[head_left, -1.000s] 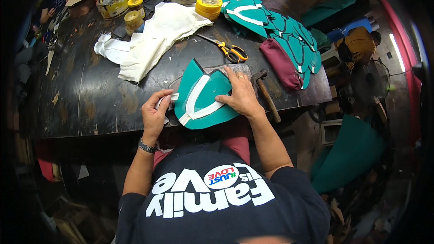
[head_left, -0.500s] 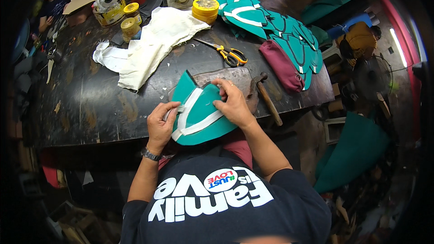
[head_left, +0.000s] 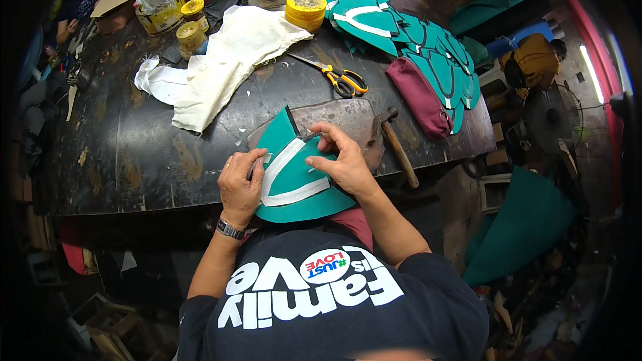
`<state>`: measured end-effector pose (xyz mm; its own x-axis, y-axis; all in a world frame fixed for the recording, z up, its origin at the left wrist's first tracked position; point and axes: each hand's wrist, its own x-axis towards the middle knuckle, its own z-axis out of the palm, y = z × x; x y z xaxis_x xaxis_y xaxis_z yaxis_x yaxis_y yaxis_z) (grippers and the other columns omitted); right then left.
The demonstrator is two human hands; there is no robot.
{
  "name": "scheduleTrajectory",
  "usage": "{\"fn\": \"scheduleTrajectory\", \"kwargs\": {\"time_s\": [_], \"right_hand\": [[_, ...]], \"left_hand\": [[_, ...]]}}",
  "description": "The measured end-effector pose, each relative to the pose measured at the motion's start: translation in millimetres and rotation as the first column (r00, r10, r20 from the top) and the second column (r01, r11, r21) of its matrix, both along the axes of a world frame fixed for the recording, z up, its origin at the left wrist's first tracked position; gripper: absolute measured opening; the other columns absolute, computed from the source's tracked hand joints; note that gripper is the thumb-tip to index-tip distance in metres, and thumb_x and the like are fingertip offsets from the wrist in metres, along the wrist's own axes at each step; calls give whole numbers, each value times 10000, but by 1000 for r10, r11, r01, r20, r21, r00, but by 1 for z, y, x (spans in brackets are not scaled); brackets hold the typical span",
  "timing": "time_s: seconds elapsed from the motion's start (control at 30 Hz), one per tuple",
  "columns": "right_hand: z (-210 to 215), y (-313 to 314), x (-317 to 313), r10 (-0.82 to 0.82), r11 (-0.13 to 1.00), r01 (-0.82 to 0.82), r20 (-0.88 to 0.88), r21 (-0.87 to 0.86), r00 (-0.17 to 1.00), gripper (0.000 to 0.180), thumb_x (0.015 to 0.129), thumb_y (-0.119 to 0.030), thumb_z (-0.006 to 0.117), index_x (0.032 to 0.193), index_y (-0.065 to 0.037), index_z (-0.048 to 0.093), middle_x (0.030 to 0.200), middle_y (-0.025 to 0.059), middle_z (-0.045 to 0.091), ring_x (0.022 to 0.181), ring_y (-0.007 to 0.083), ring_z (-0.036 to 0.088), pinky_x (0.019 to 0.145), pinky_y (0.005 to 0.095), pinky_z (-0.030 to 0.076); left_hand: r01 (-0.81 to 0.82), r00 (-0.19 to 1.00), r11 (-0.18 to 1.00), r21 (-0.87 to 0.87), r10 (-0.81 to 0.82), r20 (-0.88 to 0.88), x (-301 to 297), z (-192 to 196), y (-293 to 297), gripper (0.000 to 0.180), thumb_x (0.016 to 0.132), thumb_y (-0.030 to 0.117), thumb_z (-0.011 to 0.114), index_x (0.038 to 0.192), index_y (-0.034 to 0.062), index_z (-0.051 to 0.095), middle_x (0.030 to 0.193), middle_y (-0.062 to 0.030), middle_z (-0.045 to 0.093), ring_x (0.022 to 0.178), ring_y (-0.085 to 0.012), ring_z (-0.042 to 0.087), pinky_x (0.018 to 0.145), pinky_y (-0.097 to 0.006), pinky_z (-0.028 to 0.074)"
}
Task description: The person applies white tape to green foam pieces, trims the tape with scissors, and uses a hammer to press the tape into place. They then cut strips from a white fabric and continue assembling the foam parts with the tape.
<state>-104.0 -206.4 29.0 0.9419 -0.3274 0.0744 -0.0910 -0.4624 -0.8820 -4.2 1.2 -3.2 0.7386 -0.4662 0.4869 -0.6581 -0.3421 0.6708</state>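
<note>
"So, where do we have the green piece (head_left: 294, 177)?"

"At the near edge of the bench (head_left: 134, 167), left of centre, its near part apparently hanging past the edge. Our left hand (head_left: 241, 184) is pinched narrow on what looks like a white strip (head_left: 267, 158). Our right hand (head_left: 348, 164) curls at the far right side, thumb and forefinger apart; we cannot tell whether it grips."

"What could go wrong for us?"

"If that overhang sags, we could set the strip crooked or crease it. A hard tug on the left might pull the piece askew, with the right hand perhaps only resting there. And our right forearm could knock the hammer (head_left: 400, 154), whose handle points toward the near edge."

"Any writing we can read?"

"Big white letters, upside down to us, cross the dark shirt (head_left: 435, 314), with coloured lettering in a white oval (head_left: 326, 266). The far yellow can (head_left: 158, 21) seems printed, but too small for us to read."
</note>
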Motion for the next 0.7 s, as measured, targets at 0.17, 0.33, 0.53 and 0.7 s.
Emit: {"fn": "scheduleTrajectory", "kwargs": {"time_s": [0.17,0.33,0.53,0.7], "right_hand": [[4,13,-11,-9,998,14,103,-53,995,547,766,-116,781,1273,-51,586,1187,160,565,1059,269,560,940,360,454],[20,1,-37,298,854,-252,32,-454,954,706,697,-139,801,1351,-85,539,1347,176,498,1274,380,465,1069,491,368],[2,21,-55,364,558,-414,-237,-719,901,870,645,-51,767,1440,-256,480,1532,132,363,1445,360,299,1140,616,234],[36,-29,-46,372,827,-349,-37,-441,928,735,697,161,516,1359,-154,576,1372,158,567,1336,319,485,1141,468,320]], "left_hand": [[-9,999,1000,9,8,33,0,1,-2,166,872,70,650,1030,90,698,842,-92,632,770,-283,612,690,-385,482],[2,999,1000,13,-1,-46,0,2,0,172,877,70,642,1040,89,693,861,-100,640,795,-294,620,702,-392,482],[23,959,981,-192,-76,-272,4,-7,2,143,947,84,612,1050,45,705,810,-32,636,687,-137,588,634,-268,457],[-177,787,794,-582,-241,-568,16,-14,19,202,1009,142,557,1138,52,684,832,5,630,689,-24,509,626,-167,409]]}}
